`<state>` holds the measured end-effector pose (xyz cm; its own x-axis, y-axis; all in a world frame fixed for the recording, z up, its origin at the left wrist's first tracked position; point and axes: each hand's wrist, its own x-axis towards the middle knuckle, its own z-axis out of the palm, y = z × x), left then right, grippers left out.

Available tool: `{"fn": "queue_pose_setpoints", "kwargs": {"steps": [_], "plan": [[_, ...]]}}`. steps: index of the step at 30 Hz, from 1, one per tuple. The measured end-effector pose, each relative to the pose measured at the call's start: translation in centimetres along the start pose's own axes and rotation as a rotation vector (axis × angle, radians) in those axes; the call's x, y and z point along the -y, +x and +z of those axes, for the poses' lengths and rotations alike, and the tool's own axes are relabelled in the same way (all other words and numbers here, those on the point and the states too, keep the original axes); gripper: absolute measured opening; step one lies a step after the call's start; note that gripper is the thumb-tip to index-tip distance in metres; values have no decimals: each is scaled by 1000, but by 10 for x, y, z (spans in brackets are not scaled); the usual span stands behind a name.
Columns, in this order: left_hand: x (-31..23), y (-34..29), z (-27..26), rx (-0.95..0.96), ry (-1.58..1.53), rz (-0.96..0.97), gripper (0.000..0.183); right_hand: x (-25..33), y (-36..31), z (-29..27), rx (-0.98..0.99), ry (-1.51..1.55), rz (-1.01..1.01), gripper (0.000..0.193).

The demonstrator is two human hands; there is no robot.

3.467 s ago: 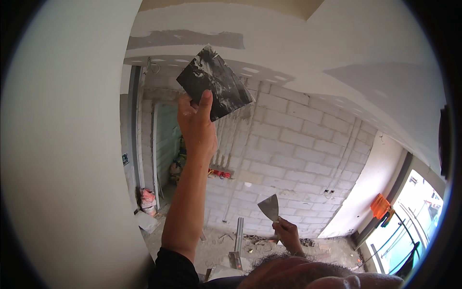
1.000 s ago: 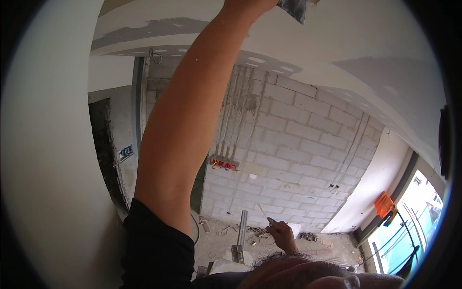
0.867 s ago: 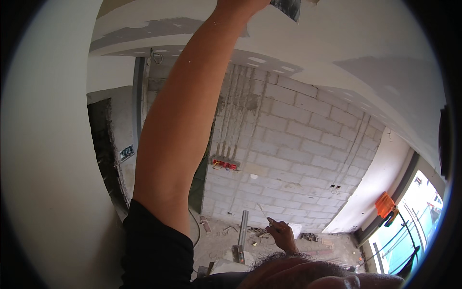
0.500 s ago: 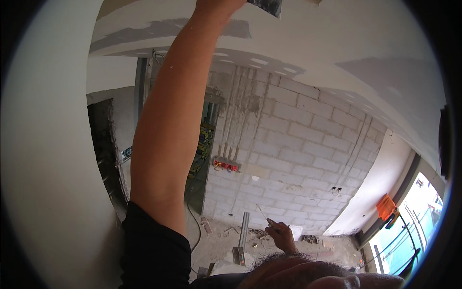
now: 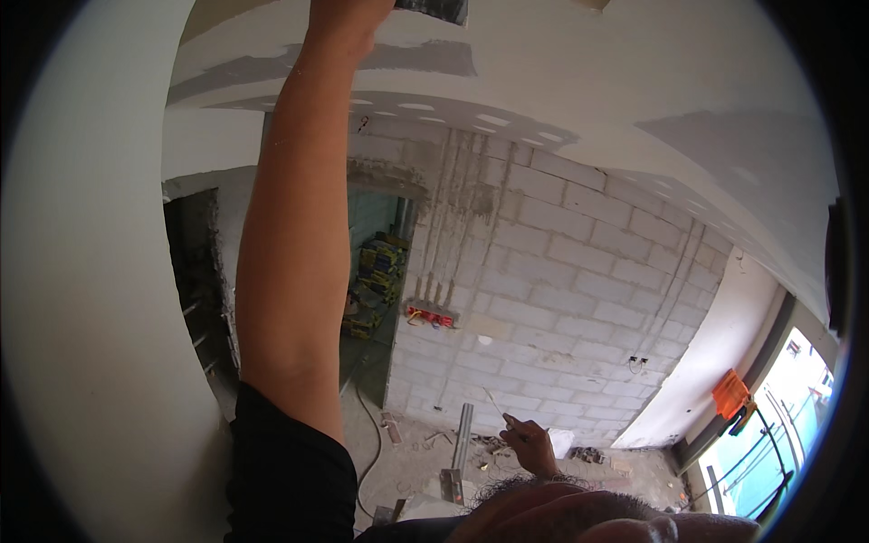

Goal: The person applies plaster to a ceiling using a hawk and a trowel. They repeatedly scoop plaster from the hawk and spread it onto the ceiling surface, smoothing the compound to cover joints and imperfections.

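Up goes the left arm since three and a half seconds back: then the left hand (image 5: 348, 16) was held out in front with the dark, plaster-smeared hawk board fully in view, and now that hand is stretched right to the top edge, up at the white ceiling (image 5: 634, 81). Only a sliver of the dark board (image 5: 433, 9) shows there, just beside the hand and tight against the ceiling near a grey filler strip (image 5: 425, 56). The fingers are cut off by the frame edge, so the grip itself cannot be made out, though the board sits right at the hand.

Down low, the right hand (image 5: 529, 443) is well apart from the left, hanging near the bottom of the view above the person's own hair. Its fingers are curled round a handle, and the blade of the filling knife (image 5: 495, 404) shows edge-on as a thin pale line slanting up and to the left; earlier its broad face was turned to the camera.

Behind, a grey block wall (image 5: 579, 299) runs across, with a red box (image 5: 431, 317) set into it. A doorway (image 5: 376, 271) opens to the left of that, stacked bags visible inside. An orange object (image 5: 730, 395) hangs by the window at far right.
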<state>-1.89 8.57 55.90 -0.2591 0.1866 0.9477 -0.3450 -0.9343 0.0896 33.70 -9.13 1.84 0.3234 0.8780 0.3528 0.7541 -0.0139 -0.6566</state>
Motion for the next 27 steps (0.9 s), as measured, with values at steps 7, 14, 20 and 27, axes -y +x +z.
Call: {"fn": "queue_pose_setpoints", "kwargs": {"steps": [7, 14, 20, 27], "plan": [[11, 11, -34, -68, 6, -31, 21, -1, 3, 0, 3, -4, -18, 47], [15, 16, -56, -110, 32, -66, 26, 2, 4, 0, -29, 28, -13, 45], [39, 27, -109, -168, 65, -98, 32, 5, 5, -1, -18, 32, -2, 45], [23, -6, -128, -331, 16, -102, 34, 1, 7, -2, -83, 37, -64, 43]]}}
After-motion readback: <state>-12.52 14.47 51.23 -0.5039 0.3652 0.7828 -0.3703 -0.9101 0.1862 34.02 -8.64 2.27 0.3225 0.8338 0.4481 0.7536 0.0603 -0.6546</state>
